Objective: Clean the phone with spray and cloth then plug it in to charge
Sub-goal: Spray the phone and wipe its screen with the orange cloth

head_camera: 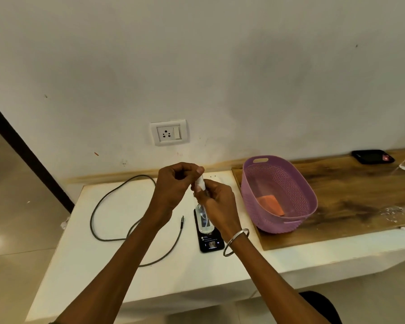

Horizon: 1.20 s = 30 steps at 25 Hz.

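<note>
Both hands met above the phone (208,235), which lay screen-up and lit on the white counter (126,277), just left of the purple perforated basket (278,195). The right hand (216,202) was wrapped around the neck of a small clear spray bottle (204,216), fingers closed on it, while the left hand (175,183) pinched the white cap (200,182) with thumb and forefinger, the other fingers curled in. The bottle looked light, smooth and likely slippery if wet, so a grip on the body seemed safest. An orange cloth (270,204), soft and easy to pinch, sat inside the basket. The grey braided charging cable (108,204) looped on the left, flexible, best taken at its plug (182,222). The wall socket (168,133) was on the far wall
</note>
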Each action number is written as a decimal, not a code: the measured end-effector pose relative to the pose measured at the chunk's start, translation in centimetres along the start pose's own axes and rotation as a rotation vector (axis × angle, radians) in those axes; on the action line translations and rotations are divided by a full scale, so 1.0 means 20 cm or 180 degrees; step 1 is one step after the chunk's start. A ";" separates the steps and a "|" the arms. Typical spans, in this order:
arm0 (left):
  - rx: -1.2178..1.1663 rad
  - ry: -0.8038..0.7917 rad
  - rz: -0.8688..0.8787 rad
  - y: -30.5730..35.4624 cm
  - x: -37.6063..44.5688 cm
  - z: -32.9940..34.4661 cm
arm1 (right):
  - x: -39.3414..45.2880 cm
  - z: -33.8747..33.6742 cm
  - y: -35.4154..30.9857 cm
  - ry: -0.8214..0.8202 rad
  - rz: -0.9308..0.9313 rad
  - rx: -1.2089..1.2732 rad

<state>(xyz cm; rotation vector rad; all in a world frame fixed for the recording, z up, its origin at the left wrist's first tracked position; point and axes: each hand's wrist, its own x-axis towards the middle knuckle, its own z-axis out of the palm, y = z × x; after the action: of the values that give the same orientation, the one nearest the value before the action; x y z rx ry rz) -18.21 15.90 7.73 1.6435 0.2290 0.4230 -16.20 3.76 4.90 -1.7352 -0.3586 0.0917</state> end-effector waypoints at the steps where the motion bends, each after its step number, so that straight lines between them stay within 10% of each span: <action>1: 0.0000 -0.0119 0.0001 0.00 0.01 0.00 | 0.01 -0.02 0.01 -0.0111 0.0079 0.0110; 11: -0.0529 -0.0510 0.0255 -0.09 0.00 0.07 | 0.19 -0.28 -0.03 -0.0182 -0.0139 0.0012; 15: 0.0599 -0.0427 -0.0313 -0.34 -0.04 -0.01 | 0.42 -0.53 -0.07 0.0534 -0.0236 -0.0066; 21: 0.2577 -0.1658 -0.0621 -0.71 -0.05 -0.10 | 0.66 -0.79 0.18 0.1130 -0.0122 -0.1143; 30: 0.2794 -0.2034 -0.0432 -0.99 0.01 -0.10 | 0.78 -0.76 0.59 0.0868 0.0191 -0.1724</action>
<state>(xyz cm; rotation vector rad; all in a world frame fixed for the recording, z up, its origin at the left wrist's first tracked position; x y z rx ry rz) -16.85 20.29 -11.70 2.5027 0.0313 -0.3856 4.82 -7.98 -1.42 -2.2598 -0.1325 -0.2173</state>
